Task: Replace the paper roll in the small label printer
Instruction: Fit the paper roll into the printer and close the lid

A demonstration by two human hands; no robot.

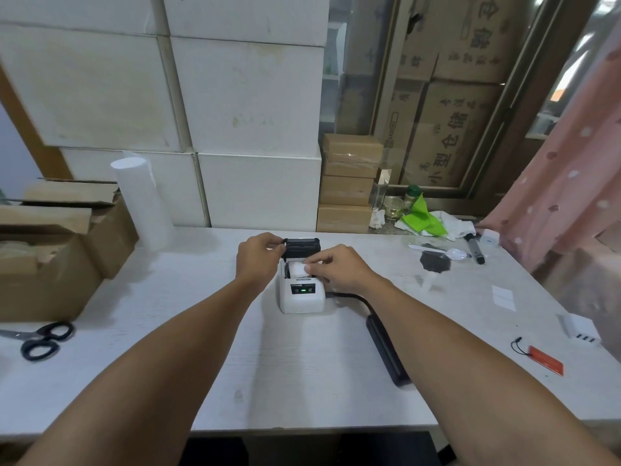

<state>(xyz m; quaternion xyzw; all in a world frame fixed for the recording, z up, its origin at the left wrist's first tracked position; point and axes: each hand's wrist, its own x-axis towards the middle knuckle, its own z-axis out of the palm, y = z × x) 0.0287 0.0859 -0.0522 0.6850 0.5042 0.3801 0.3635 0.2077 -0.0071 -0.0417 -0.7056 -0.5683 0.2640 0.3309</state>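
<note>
Meanwhile left hand [257, 255] fingers pinch printer [300, 290] lid [301, 245]; right hand [342, 269] fingers pinch paper roll [296, 269].

Soft even light, blurred, warped edges

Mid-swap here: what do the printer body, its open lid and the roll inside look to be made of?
Printer: smooth white plastic by its look, with a faint sheen and rounded moulded corners. Lid: black inside, probably matte plastic. Roll: white paper, dull; the right hand covers part of it, so any coating is unclear.
</note>
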